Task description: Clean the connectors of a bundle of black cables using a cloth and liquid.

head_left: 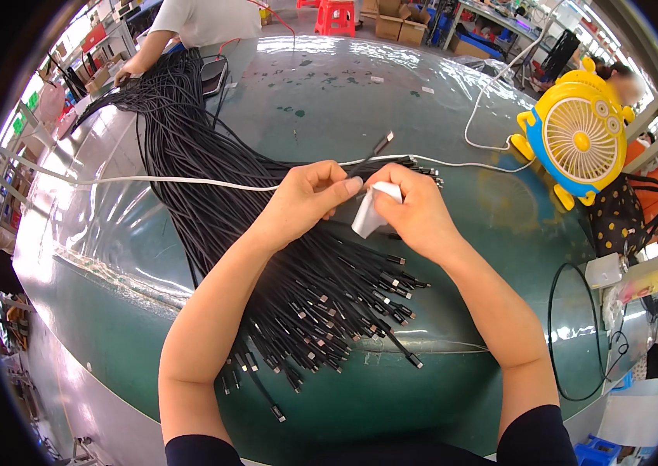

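My left hand (307, 199) pinches a black cable (376, 151) between thumb and fingers. The cable's metal-tipped connector sticks up past both hands. Close beside it, my right hand (416, 208) is closed on a small white cloth (370, 220), which hangs below the fingers; whether the cloth touches the cable cannot be made out. Under and around my forearms spreads a large bundle of black cables (189, 155), running from the far left toward me. Their many connector ends (329, 326) fan out below my hands.
The cables lie on a green-topped table (453, 404). A white cord (189, 180) crosses it behind my hands. At the right stand a yellow fan (582, 140) and a dotted bag (616, 217), with a black cable loop (552, 326) nearer. Another person's hand (133, 71) is at the bundle's far end.
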The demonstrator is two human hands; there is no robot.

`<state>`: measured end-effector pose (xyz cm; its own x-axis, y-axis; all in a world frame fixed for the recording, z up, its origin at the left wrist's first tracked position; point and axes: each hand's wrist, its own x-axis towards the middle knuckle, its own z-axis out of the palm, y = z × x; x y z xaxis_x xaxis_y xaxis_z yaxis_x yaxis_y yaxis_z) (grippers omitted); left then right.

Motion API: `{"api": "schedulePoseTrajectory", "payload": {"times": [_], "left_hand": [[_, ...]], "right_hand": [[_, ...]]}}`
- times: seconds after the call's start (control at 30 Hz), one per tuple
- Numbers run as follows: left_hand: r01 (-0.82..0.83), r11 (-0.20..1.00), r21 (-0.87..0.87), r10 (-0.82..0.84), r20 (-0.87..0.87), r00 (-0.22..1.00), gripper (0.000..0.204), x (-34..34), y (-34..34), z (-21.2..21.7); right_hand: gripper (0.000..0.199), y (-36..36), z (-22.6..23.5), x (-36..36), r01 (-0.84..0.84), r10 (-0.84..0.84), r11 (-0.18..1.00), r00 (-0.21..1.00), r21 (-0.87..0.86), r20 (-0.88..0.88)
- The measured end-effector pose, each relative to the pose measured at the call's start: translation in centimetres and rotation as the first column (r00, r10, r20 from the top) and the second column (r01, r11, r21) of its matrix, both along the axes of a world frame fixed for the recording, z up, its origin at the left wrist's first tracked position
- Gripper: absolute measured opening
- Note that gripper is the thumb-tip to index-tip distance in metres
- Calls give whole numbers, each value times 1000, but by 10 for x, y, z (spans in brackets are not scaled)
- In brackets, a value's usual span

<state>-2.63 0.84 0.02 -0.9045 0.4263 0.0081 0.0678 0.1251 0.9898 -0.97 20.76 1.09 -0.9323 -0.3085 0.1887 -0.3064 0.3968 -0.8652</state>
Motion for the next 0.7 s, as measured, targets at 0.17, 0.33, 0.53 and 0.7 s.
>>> {"api": "schedulePoseTrajectory", "payload": {"times": [0.17, 0.33, 0.53, 0.7], "left_hand": [[-62, 998, 11, 62, 11, 998, 29, 4, 2, 2], [156, 972, -174, -162, -20, 987, 25, 4, 0, 5], [119, 992, 49, -119, 3, 993, 26, 18, 15, 14], [227, 973, 44, -229, 53, 972, 27, 19, 7, 23]], "right_hand": [[18, 10, 7, 19, -18, 21, 997, 999, 72, -37], [26, 26, 26, 5, 50, -71, 990, 985, -133, -158], [18, 25, 31, 15, -7, 35, 995, 962, 103, -269], [18, 23, 32, 26, -63, 135, 972, 938, 226, -319]]}}
